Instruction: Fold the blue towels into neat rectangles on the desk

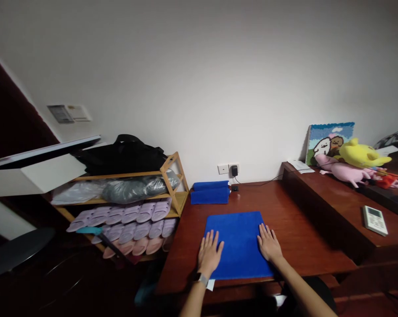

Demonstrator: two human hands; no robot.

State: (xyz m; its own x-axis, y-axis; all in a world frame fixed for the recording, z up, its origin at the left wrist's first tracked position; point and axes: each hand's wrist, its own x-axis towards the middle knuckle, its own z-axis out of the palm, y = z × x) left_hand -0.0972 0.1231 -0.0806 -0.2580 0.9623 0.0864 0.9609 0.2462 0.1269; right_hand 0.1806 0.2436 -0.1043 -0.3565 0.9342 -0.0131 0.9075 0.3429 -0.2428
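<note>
A blue cloth (239, 246) lies spread flat on the reddish-brown wooden table (298, 237), with a small white tag (210, 285) at its near left corner. My left hand (210, 252) rests palm down on the cloth's left edge, fingers stretched out. On the right edge my right hand (269, 243) lies flat too, its fingers extended and partly over the cloth. Neither hand grips anything. Farther back on the table, against the wall, sit folded blue cloths (210, 196).
Left of the table stands a wooden rack (175, 176) with slippers (129, 213), plastic-wrapped items and a black bag (122, 156). A black plug (234, 171) is in the wall socket. On a raised ledge to the right are plush toys (360, 154) and a white remote (375, 220).
</note>
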